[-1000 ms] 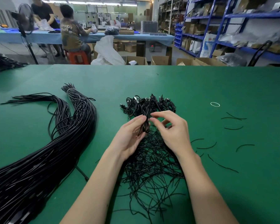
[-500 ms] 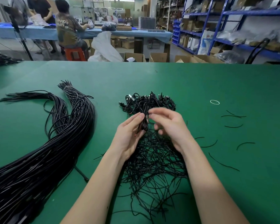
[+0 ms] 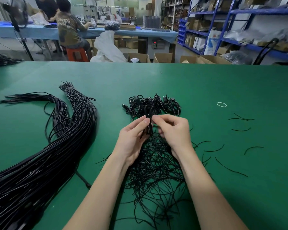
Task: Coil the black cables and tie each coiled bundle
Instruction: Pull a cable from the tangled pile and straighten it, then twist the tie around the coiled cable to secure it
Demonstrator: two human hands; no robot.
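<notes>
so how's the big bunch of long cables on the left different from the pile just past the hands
The long cables lie uncoiled, sweeping from the near left corner up the table; the pile of coiled bundles is a small heap of short coiled loops. The long cables run roughly side by side; the bundles lie jumbled, plugs sticking out. The long cables' far end is banded with a pale tie; ties on the bundles are too small to tell. Both are black and rest on the green table.

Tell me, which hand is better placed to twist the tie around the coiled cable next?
Probably the right hand: its fingers pinch at the middle of the coiled cable, while the left hand grips and steadies the coil.
</notes>
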